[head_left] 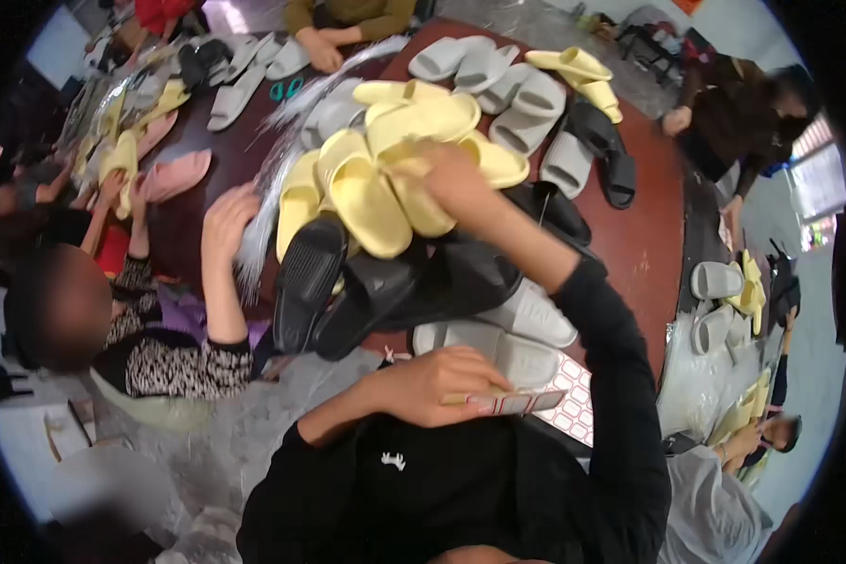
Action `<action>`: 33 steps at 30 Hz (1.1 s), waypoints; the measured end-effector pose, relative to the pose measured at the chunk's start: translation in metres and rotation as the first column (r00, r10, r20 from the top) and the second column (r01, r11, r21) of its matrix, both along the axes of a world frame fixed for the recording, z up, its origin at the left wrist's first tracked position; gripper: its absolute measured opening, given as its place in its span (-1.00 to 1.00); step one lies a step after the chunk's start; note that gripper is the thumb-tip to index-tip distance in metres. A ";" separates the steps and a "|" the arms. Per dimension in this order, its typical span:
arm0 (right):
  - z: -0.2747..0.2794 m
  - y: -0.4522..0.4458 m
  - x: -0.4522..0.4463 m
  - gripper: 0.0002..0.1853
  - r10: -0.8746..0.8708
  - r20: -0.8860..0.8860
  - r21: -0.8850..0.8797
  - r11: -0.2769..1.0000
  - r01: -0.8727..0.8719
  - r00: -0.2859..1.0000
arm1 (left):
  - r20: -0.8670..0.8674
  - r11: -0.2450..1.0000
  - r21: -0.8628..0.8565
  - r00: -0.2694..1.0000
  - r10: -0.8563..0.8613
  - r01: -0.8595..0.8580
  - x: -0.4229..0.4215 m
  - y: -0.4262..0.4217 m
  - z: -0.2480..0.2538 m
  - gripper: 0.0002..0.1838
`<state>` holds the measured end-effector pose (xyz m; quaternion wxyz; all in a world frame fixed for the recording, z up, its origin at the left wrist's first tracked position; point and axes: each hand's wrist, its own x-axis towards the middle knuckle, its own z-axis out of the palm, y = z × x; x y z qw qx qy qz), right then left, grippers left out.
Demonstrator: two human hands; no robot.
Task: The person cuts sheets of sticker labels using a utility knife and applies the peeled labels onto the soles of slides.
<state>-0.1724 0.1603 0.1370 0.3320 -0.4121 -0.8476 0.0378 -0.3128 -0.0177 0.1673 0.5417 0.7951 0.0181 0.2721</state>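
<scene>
My left hand [439, 383], low in front of my chest, is closed on a folded sticker sheet [512, 404] with red-outlined labels. Up at the slipper pile, my right hand [446, 179] touches a yellow slipper [421, 209]; its fingers are smeared by motion, so their grip is unclear. Several more yellow slippers [362, 193] lie heaped around it. Below them are black slippers [367, 296], one showing its ribbed sole. Grey slippers [526, 315] lie closest to me, beside a flat white sheet [573, 399] printed with red label outlines.
Grey slippers [526, 108] and black slippers [606, 150] lie farther back on the dark red table [644, 244]. At the left, a co-worker's hand [227, 226] is beside clear plastic strips [263, 207]. Other people handle slippers around. Plastic wrapping [320, 414] hangs below the table edge.
</scene>
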 end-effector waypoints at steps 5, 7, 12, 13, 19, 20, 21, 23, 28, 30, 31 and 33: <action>-0.029 0.026 -0.049 -0.53 -0.090 0.535 0.433 0.883 -0.181 0.840 | -0.026 0.997 -0.054 0.999 -0.047 0.046 -0.004 0.009 0.006 -0.91; -0.027 0.024 -0.060 -0.57 -0.252 0.682 0.401 0.914 -0.063 0.687 | 0.001 0.999 -0.036 0.999 -0.037 0.037 -0.008 0.011 0.005 -0.90; -0.034 0.037 -0.088 -0.64 -0.499 0.838 0.467 0.865 0.185 0.222 | -0.019 1.000 0.004 1.000 -0.006 0.006 -0.021 0.019 0.002 -0.88; -0.037 0.038 -0.084 -0.64 -0.513 0.830 0.479 0.857 0.191 0.219 | -0.020 1.000 0.018 1.000 -0.013 0.014 -0.021 0.017 0.005 -0.88; -0.041 0.065 -0.043 -0.72 -0.234 0.656 0.212 0.970 0.123 0.717 | -0.040 1.000 0.026 0.999 -0.006 0.007 -0.017 0.013 0.021 -0.92; -0.034 0.062 -0.022 -0.70 -0.178 0.481 0.220 0.972 0.079 0.858 | -0.022 1.000 0.027 1.000 -0.006 0.007 -0.015 0.012 0.021 -0.92; -0.022 0.049 -0.001 -0.66 -0.108 0.281 0.228 0.973 0.043 0.954 | -0.035 1.000 0.016 0.999 -0.002 0.003 -0.016 0.012 0.023 -0.92; -0.002 0.008 0.039 -0.55 -0.352 0.316 0.260 0.925 0.277 0.881 | -0.034 0.999 0.026 0.999 -0.032 0.033 -0.012 0.010 0.028 -0.93; -0.052 -0.096 0.149 -0.69 -0.511 -0.197 0.042 0.848 0.528 0.836 | -0.071 0.996 0.016 0.993 -0.091 0.093 0.003 0.001 0.033 -0.93; -0.076 -0.159 0.174 -0.69 -0.567 -0.369 -0.265 0.824 0.502 0.736 | -0.062 0.991 0.016 0.990 -0.131 0.132 0.017 0.002 0.033 -0.93; -0.084 -0.189 0.183 -0.68 -0.597 -0.453 -0.397 0.800 0.450 0.662 | -0.058 0.991 0.025 0.989 -0.133 0.135 0.025 0.003 0.033 -0.93; -0.098 -0.230 0.192 -0.68 -0.648 -0.534 -0.516 0.758 0.398 0.542 | -0.059 0.986 0.023 0.984 -0.166 0.168 0.040 0.002 0.030 -0.93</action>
